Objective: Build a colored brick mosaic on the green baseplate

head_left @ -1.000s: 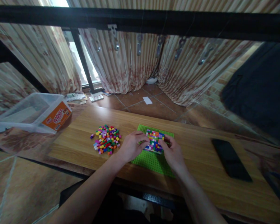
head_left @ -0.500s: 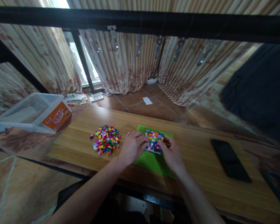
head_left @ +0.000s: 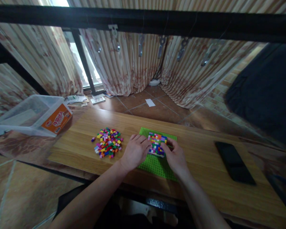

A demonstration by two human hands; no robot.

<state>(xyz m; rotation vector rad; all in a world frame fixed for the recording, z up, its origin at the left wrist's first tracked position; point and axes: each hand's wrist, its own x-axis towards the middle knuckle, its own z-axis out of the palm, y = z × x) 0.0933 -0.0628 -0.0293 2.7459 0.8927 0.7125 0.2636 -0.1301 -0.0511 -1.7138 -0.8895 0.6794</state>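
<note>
A square block of small multicoloured building bricks (head_left: 156,143) rests on a green studded baseplate (head_left: 157,167) on the wooden tabletop. From the left, my left hand (head_left: 136,150) closes on the block's edge with curled fingers; its fingertips are partly hidden. My right hand (head_left: 176,156) grips the opposite edge, thumb on the top near the right side and the other fingers behind. Between the two hands, the block's patterned top is visible. A heap of loose bricks (head_left: 109,143) lies left of my left hand, with a purple brick (head_left: 93,139) slightly apart from it.
A black phone (head_left: 234,163) lies on the right part of the wooden table (head_left: 197,181). A clear plastic bin (head_left: 26,122) with an orange label stands at the far left. A dark metal bar (head_left: 143,21) with hanging hooks crosses above, before striped curtains.
My left thumb and forefinger have drawn together at the block's left edge. The right hand keeps its grip, and the loose bricks lie as before.
</note>
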